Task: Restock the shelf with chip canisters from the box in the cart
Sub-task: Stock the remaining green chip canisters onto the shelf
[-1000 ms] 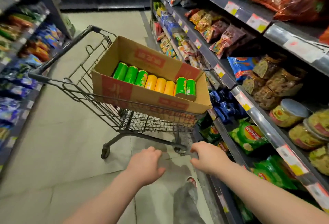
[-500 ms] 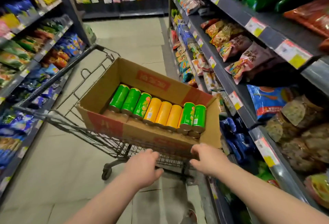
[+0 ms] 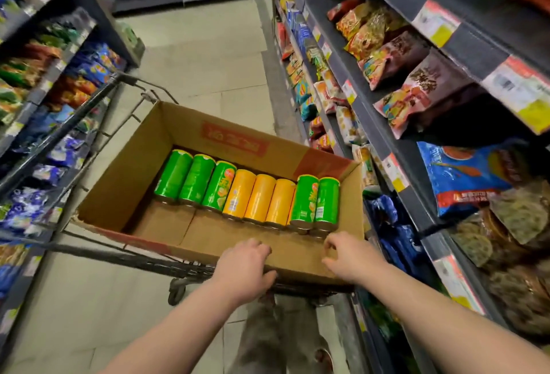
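Observation:
A cardboard box (image 3: 125, 186) sits in a wire shopping cart (image 3: 98, 100) in the aisle. Inside it lies a row of chip canisters: three green ones (image 3: 195, 180) at the left, three orange ones (image 3: 259, 198) in the middle and two more green ones (image 3: 317, 199) at the right. My left hand (image 3: 247, 266) is over the box's near edge, fingers loosely bent and thumb at the outer side. My right hand (image 3: 348, 257) hovers at the near right corner, just below the right green canisters, fingers loosely curled and holding nothing.
The right shelf unit (image 3: 366, 100) runs along the aisle, close beside the cart, packed with snack bags and price tags. Another stocked shelf (image 3: 44, 82) lines the left side. Tiled floor (image 3: 202, 55) stretches ahead of the cart. My foot shows below the cart.
The cart and box have come much closer in view. Both hands moved forward from in front of the cart up to the box's near edge.

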